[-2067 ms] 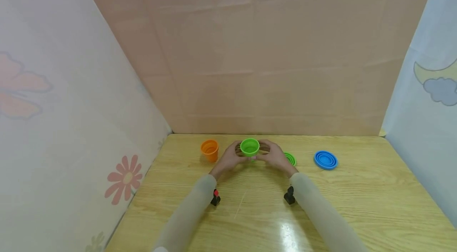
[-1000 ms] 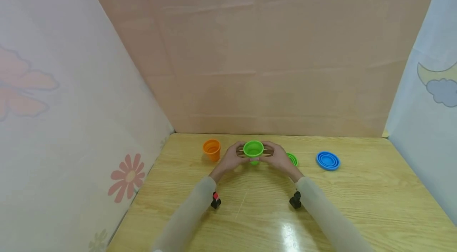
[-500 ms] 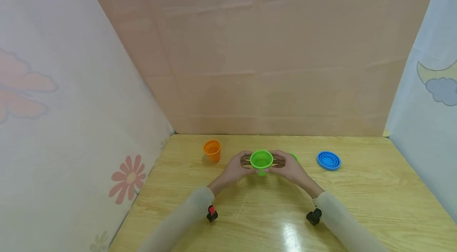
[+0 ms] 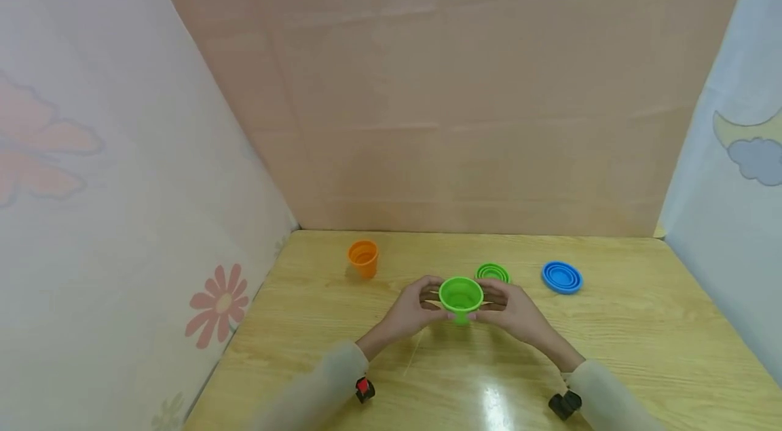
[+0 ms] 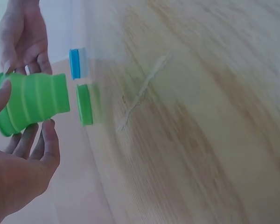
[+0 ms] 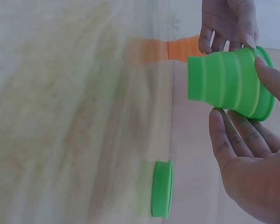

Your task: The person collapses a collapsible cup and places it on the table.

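Observation:
Between my two hands is an expanded green collapsible cup (image 4: 461, 295), upright with its mouth up. My left hand (image 4: 406, 312) holds its left side and my right hand (image 4: 520, 314) its right side, thumbs at the near side and fingers curved behind. In the left wrist view, the ribbed wall of the cup (image 5: 35, 99) shows, and its base is apart from the table. The right wrist view shows the same cup (image 6: 228, 81) with fingertips of both hands on it. Just behind my right hand lies a flattened green collapsible cup (image 4: 492, 273).
An expanded orange collapsible cup (image 4: 363, 258) stands at the back left of the wooden table (image 4: 318, 322). A flattened blue collapsible cup (image 4: 562, 277) lies at the back right. A brown backdrop (image 4: 427, 112) rises behind, with pale panels on both sides.
Both hands have brought the green cup nearer to me and somewhat to the right. The flattened green cup, partly hidden by my right hand before, shows more now. The orange and blue cups stay put.

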A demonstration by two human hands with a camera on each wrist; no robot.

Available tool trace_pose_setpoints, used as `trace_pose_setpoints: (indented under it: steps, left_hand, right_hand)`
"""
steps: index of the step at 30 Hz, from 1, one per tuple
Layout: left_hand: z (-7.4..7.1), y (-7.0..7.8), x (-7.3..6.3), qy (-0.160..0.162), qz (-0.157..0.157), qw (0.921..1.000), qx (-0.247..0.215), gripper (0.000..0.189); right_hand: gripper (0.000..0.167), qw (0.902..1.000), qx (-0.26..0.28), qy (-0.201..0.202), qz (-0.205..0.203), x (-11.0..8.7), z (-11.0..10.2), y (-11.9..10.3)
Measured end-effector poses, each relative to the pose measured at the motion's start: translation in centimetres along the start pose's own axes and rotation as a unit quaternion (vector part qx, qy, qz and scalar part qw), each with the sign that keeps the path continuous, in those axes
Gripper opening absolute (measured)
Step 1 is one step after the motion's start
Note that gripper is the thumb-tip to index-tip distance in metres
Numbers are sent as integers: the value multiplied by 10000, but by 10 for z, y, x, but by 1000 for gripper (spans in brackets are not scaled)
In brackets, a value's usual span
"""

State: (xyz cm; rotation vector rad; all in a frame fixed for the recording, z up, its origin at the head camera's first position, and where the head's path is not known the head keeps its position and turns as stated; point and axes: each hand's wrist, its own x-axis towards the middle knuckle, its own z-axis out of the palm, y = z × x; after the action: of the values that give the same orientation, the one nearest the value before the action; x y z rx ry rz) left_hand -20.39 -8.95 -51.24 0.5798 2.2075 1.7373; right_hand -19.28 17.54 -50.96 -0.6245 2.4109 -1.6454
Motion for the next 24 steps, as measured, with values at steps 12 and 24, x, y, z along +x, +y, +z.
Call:
trace_pose_setpoints:
  steps: [12, 24]
  left_hand:
    - [13, -4, -7, 39, 73, 9999, -84, 54]
    - [16, -7, -7, -90, 41, 9996, -247, 51]
  right_hand:
    - [66, 9994, -133, 315, -35, -20, 3, 1]
    - [65, 9994, 110, 313, 139, -25, 1, -1]
